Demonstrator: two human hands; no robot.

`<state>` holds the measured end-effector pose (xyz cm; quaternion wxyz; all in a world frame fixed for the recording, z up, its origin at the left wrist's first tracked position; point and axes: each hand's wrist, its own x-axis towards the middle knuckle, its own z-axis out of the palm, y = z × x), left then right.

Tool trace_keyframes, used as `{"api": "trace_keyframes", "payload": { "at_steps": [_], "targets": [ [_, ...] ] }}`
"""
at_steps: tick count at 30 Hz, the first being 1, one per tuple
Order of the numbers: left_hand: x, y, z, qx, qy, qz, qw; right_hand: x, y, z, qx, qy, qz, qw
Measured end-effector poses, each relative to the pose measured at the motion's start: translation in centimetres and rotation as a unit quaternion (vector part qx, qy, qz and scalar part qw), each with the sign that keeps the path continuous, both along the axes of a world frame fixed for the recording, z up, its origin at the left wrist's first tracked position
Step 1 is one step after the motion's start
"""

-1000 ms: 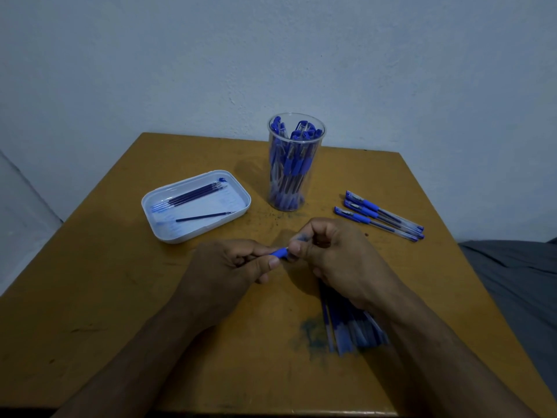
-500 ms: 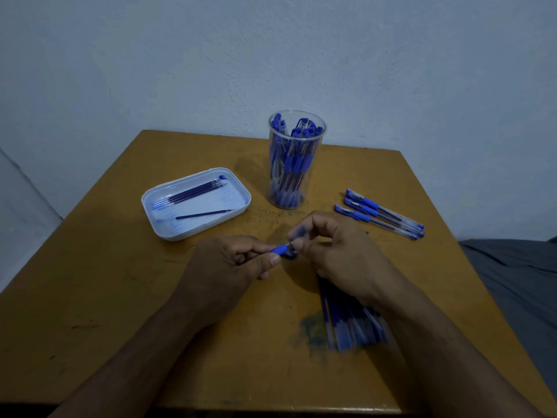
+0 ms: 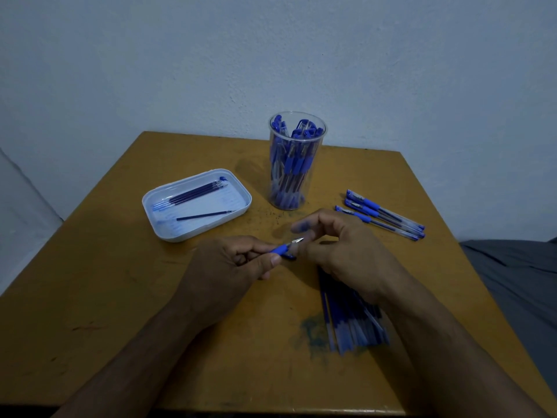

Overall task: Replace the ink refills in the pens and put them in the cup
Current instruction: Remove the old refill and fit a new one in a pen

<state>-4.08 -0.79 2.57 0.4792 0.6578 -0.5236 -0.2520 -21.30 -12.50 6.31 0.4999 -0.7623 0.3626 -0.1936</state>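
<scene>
Gripping a blue-gripped ballpoint pen (image 3: 283, 248) between thumb and curled fingers, the left hand (image 3: 229, 267) is seen in the head view holding it just above the yellow-brown wooden worktop (image 3: 105, 297), metal tip pointing right and far. The right hand (image 3: 340, 248) is held just beside that tip with its fingers loosely bent; whether anything small is pinched in them cannot be told.

The clear plastic cup (image 3: 297, 161), crowded with blue pens, is stood far of the hands, near the middle. The white rounded plastic tray (image 3: 196, 203) is set at the far left, with a bundle of dark ink refills (image 3: 190, 196) lying in it and a single refill (image 3: 206, 215) apart from them. Three capped blue pens (image 3: 382, 214) are laid side by side at the far right, and a pile of blue pens (image 3: 352, 324) lies near, under the right forearm.

The step in hand is judged to be work at the tip end of the held pen. It would be done well if the barrel were kept firmly steadied by the left hand while the tip is turned squarely by the right fingertips, so that the thread is not crossed and the refill is not bent.
</scene>
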Motion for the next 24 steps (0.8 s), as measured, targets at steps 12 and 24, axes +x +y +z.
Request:
{"api": "trace_keyframes", "payload": {
  "at_steps": [12, 24],
  "targets": [
    [-0.14, -0.02, 0.13, 0.002, 0.002, 0.003, 1.000, -0.08, 0.00, -0.08, 0.029, -0.002, -0.013, 0.999],
    [0.11, -0.30, 0.40, -0.020, 0.087, 0.038, 0.995, 0.07, 0.00, -0.10, -0.062, -0.029, -0.096, 0.993]
  ]
}}
